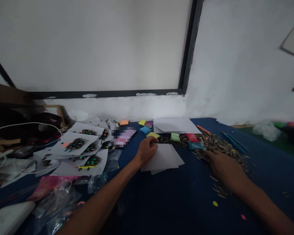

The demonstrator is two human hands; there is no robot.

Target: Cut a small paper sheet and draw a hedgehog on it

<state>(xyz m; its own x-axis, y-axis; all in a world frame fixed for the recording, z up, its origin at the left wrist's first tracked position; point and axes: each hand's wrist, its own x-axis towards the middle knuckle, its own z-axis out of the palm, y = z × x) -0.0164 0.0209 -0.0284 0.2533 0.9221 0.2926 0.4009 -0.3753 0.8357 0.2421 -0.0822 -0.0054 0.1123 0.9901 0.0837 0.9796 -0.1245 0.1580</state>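
Observation:
My left hand (pixel 147 151) is closed, its fingers curled over the back left part of a small stack of white paper sheets (pixel 164 157). A yellow packet (pixel 153 134) lies right at its fingertips; whether the fingers hold it I cannot tell. My right hand (pixel 221 168) reaches to the near left side of a pile of striped sunflower seeds (pixel 221 146). Its fingers are bent downward and drawn together, with the tips partly hidden beside a teal packet (pixel 196 146). Green (pixel 175 137) and red (pixel 191 137) packets lie behind the sheets.
At left are papers with seed-covered hedgehog shapes (pixel 74 144), a phone (pixel 124 136) and clear plastic bags (pixel 56 199). More white paper (pixel 175 125) lies near the wall. Blue tweezers (pixel 235 142) and an orange stick (pixel 204 130) lie by the seeds.

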